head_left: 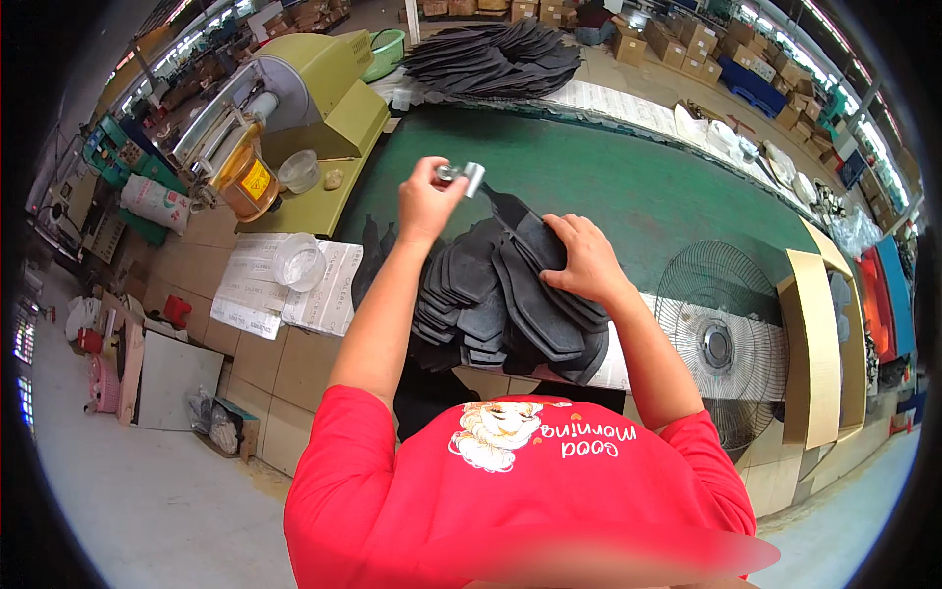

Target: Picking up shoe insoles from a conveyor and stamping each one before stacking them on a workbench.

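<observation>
Head view: green worktable (628, 187) in a factory hall with stacked cartons (687, 39). Left hand (427, 201) pinches a small metal roller (469, 177); right hand (587, 260) presses flat, fingers spread, on black insole stack (510, 304). A fan (721, 344) stands beside.

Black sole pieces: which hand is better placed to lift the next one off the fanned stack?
Probably the right hand: it rests flat on the fanned black sole pieces. The left hand is raised above them, gripping a small metal tool.

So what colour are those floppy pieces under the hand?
Black: the stacked insole-shaped pieces under the right hand show best in the head view.
</observation>
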Motion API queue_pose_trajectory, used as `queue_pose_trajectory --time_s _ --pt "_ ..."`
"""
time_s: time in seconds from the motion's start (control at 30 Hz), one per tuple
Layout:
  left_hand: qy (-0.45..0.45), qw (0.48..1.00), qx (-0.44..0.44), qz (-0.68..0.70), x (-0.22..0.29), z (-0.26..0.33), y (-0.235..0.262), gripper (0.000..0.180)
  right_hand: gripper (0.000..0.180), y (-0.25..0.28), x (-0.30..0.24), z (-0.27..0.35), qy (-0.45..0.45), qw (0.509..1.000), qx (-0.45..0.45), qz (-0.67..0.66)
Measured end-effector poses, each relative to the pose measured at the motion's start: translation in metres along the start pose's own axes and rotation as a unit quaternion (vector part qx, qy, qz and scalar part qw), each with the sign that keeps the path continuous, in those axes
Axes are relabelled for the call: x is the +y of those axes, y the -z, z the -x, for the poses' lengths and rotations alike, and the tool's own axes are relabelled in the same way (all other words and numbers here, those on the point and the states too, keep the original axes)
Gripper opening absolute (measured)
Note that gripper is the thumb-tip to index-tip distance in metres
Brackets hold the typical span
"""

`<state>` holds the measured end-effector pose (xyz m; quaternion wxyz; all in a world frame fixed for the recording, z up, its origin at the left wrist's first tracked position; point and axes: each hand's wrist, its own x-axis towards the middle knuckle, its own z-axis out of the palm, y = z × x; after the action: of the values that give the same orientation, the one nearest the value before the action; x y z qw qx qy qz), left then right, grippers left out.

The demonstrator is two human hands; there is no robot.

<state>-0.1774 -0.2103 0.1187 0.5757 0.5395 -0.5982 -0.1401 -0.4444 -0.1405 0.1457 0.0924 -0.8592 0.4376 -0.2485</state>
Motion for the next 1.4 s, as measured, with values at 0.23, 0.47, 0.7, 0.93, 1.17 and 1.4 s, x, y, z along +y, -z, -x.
queue_pose_trajectory --time_s 0.23,0.47,0.7,0.93,1.17,1.4 --pt "-0.006 0.984 -0.112 0.137 0.035 0.033 -0.016 0.037 0.072 -0.001 0.01 0.004 0.02 1.0 0.012 0.021" --pt "-0.029 0.999 0.018 -0.015 0.02 0.016 -0.012 0.034 0.072 -0.001 0.009 0.009 0.008 1.0 0.014 0.0" --pt "-0.078 0.984 -0.15 0.051 0.055 0.043 -0.017 0.035 0.071 0.003 0.013 0.011 -0.033 0.999 0.024 -0.033" --pt "0.026 0.994 -0.027 0.106 -0.008 -0.004 -0.013 0.035 0.071 0.013 0.015 0.024 0.008 0.999 0.034 -0.028" --pt "0.058 0.984 -0.029 0.164 -0.007 0.014 -0.001 0.035 0.072 0.035 0.058 0.046 -0.014 0.997 0.063 0.047" --pt "0.089 0.978 -0.019 0.186 -0.022 0.038 0.019 0.032 0.073 0.034 0.209 0.096 -0.389 0.909 0.065 0.132"
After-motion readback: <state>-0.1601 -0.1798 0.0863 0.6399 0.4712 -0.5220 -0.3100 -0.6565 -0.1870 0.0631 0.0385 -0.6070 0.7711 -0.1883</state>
